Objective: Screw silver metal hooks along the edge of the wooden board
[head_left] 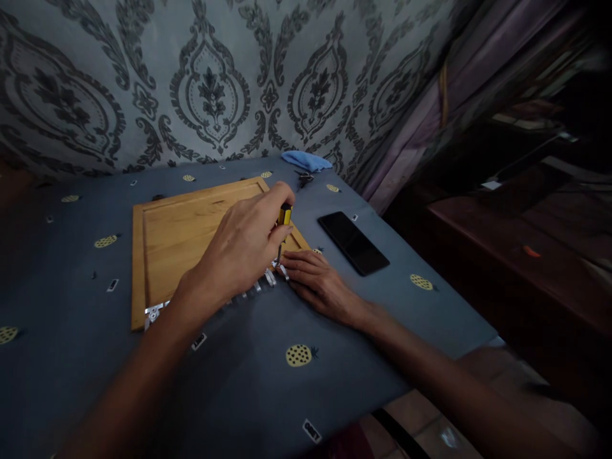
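My left hand (246, 239) is closed around a screwdriver (285, 217) with a yellow and black handle, held nearly upright. Its shaft points down at the near right corner of a framed wooden panel (179, 245) lying on the table. Along the panel's near edge runs a shiny metal strip (157, 310) with several metal prongs (270, 278) sticking out from it; my left forearm hides its middle. Beside the screwdriver tip, my right hand (318, 280) lies with fingers stretched out, touching the panel's corner by the end prong. Its thumb is hidden.
A black phone (354, 242) lies right of the panel on the blue pineapple-print tablecloth (239, 395). Near the patterned wall stand a blue cloth (306, 160) and a small dark object (305, 179). The table's right edge drops off beside dark reddish furniture (516, 268).
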{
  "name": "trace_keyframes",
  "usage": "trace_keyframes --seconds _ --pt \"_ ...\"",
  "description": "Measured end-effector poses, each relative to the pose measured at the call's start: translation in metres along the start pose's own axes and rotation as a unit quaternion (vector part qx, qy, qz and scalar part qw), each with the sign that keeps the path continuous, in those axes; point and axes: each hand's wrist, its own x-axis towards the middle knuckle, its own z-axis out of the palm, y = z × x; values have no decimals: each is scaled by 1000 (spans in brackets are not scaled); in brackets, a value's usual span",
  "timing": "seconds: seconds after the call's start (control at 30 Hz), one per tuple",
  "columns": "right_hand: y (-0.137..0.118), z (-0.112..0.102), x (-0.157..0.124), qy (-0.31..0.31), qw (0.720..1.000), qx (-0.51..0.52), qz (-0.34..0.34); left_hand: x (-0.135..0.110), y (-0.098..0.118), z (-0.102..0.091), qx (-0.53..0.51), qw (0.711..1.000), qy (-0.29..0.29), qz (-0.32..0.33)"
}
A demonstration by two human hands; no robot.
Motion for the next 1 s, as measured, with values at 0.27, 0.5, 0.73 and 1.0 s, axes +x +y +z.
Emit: trace_keyframes --seconds 0.27,0.5,0.73,1.0 --pt "1 1 0 0 1000 -6 0 -1 0 4 26 999 3 23" --pt "1 1 0 6 1000 -6 -6 -1 0 1 17 1000 7 24" --pt "1 2 0 2 1000 -2 -8 -1 0 3 25 999 6 33" --pt "1 1 0 9 1000 -8 -11 0 2 0 18 1000 23 13"
